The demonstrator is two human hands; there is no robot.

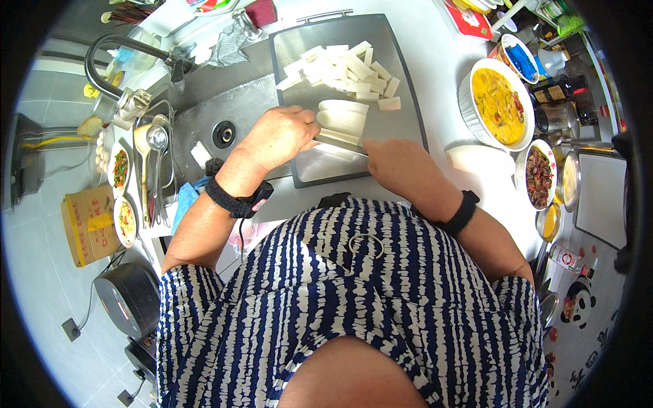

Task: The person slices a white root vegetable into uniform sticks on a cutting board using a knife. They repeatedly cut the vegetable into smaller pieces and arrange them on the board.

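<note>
My right hand [400, 166] grips a kitchen knife, its blade [343, 144] lying across a pale vegetable, apparently daikon. Bent fingers of my left hand [280, 135] hold the left end of the daikon slices [339, 133] beside the blade; its fingertips are partly hidden. Just beyond the knife rest wider, round-edged daikon slabs [343, 116]. A narrow cut piece [334, 151] is on the near side of the blade. Farther back, a heap of cut daikon sticks [347, 71] covers part of the dark-rimmed metal cutting board [393, 56].
Left of the board is a steel sink [245, 94] with a black faucet [122, 41]. Ladles [157, 137] and small dishes [120, 168] line its left side. To the right stand a white casserole [500, 102], a bowl of meat [540, 173] and a large daikon piece [482, 159].
</note>
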